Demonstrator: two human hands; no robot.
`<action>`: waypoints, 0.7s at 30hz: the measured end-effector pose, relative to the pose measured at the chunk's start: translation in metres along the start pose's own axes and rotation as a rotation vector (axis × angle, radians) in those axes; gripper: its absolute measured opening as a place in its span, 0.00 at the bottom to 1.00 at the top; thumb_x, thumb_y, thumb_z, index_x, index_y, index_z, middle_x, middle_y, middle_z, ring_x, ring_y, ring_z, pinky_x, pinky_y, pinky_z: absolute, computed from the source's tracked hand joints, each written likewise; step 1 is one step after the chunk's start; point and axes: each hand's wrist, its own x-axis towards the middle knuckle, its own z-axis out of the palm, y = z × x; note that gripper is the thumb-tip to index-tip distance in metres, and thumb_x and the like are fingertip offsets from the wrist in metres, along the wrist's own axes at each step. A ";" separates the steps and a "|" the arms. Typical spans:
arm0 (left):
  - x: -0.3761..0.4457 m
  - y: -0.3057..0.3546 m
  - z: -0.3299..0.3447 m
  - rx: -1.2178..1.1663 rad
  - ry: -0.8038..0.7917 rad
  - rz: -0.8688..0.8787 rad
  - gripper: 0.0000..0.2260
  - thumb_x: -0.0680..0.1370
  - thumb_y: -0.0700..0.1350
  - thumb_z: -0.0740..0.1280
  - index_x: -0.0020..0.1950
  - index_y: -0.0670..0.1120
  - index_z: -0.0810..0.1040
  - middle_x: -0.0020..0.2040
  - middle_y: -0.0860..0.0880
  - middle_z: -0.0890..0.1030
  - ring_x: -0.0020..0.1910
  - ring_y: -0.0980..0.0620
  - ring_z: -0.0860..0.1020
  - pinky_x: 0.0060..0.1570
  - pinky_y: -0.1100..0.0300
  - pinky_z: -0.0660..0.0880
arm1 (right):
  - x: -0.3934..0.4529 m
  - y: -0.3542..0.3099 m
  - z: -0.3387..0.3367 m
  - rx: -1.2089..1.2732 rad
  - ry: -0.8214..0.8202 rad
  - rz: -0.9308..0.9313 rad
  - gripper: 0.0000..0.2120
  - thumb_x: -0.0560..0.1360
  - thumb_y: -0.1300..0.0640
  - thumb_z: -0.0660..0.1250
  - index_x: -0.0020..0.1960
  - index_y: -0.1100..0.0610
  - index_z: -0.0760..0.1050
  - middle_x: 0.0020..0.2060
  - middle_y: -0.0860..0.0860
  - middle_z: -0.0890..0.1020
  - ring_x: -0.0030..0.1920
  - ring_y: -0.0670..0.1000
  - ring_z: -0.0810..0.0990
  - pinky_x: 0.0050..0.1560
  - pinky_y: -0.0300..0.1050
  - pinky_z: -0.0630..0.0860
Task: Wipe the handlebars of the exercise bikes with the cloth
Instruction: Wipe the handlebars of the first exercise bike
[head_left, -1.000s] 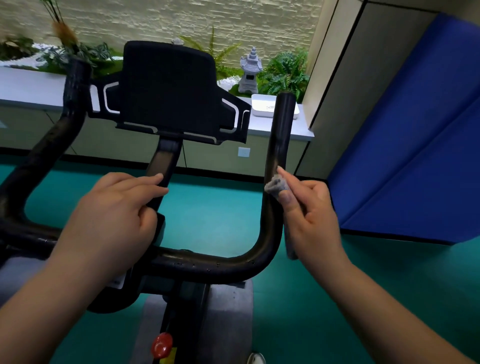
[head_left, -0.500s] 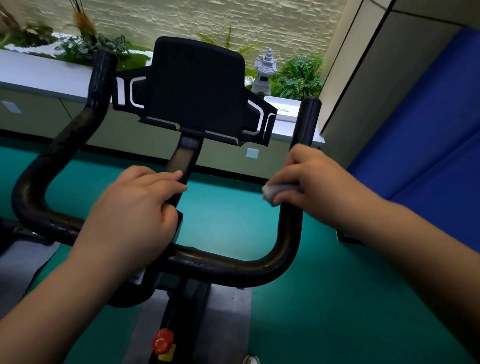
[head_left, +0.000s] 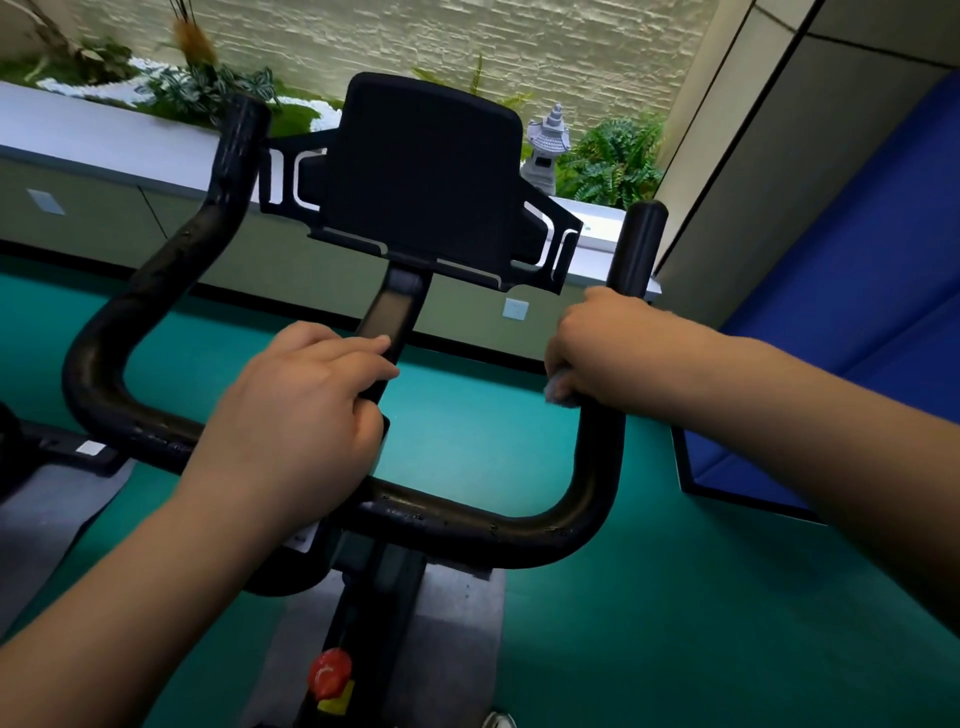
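We are standing over a black exercise bike on a teal rubber floor (head_left: 675, 597), with a blue padded wall panel (head_left: 857, 312) filling the right side and a long grey planter ledge (head_left: 104, 145) of ferns and white pebbles running behind. The black curved tubular handlebar (head_left: 467, 525) is sweeping in a wide U across the view, its crossbar still speckled with droplets, and the flat black tablet holder (head_left: 426, 176) is rising on its stem between the two horns. Our left hand (head_left: 296, 410) is bracing the bike, its fingers curled round the base of that stem, exactly as it was doing a second ago. Our right hand (head_left: 608, 353) is clenching round the upright right horn (head_left: 636, 244), with the small crumpled grey cloth (head_left: 558, 389) trapped between palm and bar so that only a corner is peeking out below the fingers. What is changing is the grip: a second ago we were pressing the cloth against the horn with straight fingers from the side, whereas now we are wrapping the whole hand over it. We are judging that this lets the cloth work all the way round the tube, so the right horn is under way while the crossbar and the left horn (head_left: 228, 171) are still waiting. Smallest of all, a red round knob (head_left: 328, 673) is showing low on the frame, and a grey stone lantern ornament (head_left: 548, 148) is sitting on the ledge.
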 end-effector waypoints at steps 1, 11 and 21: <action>0.000 0.000 0.000 -0.003 0.003 0.002 0.20 0.67 0.41 0.58 0.53 0.46 0.83 0.57 0.52 0.82 0.56 0.47 0.74 0.54 0.52 0.73 | -0.001 -0.006 -0.003 -0.012 -0.072 -0.044 0.08 0.71 0.51 0.70 0.37 0.54 0.80 0.35 0.49 0.77 0.46 0.55 0.76 0.46 0.48 0.76; -0.001 -0.001 0.001 -0.021 0.011 0.004 0.19 0.67 0.41 0.58 0.52 0.47 0.84 0.57 0.52 0.82 0.55 0.48 0.74 0.54 0.53 0.73 | -0.001 -0.009 -0.011 -0.047 -0.078 -0.034 0.09 0.70 0.48 0.70 0.41 0.53 0.83 0.38 0.49 0.84 0.44 0.52 0.82 0.48 0.48 0.80; -0.001 -0.001 0.002 -0.034 0.023 0.012 0.19 0.67 0.41 0.58 0.51 0.46 0.84 0.56 0.51 0.82 0.55 0.47 0.75 0.53 0.54 0.73 | -0.004 0.003 -0.005 0.069 0.052 0.007 0.07 0.66 0.50 0.70 0.39 0.53 0.84 0.34 0.51 0.83 0.39 0.53 0.82 0.44 0.47 0.80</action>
